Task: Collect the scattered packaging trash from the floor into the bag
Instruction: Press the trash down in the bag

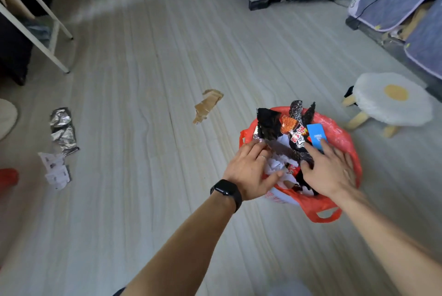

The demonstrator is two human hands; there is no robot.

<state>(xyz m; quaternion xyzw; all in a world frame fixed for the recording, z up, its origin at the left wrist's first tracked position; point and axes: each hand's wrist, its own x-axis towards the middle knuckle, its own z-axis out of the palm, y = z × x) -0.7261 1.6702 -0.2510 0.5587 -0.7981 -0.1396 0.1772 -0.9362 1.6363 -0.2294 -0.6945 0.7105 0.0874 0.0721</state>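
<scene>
A red plastic bag point(339, 133) stands open on the floor, stuffed with black snack wrappers point(269, 122), white paper and a blue box point(316, 136). My left hand point(248, 167) lies flat on the trash at the bag's left side, fingers straight. My right hand point(331, 169) presses flat on the right side, fingertips touching the blue box. Left on the floor lie a brown cardboard scrap point(207, 106), a crumpled silver foil wrapper point(63, 128) and white printed paper point(55, 170).
A white-legged rack point(47, 39) stands at the far left. An egg-shaped stool point(392, 100) is right of the bag, covered furniture point(406, 8) behind it. Something red point(8, 176) shows at the left edge.
</scene>
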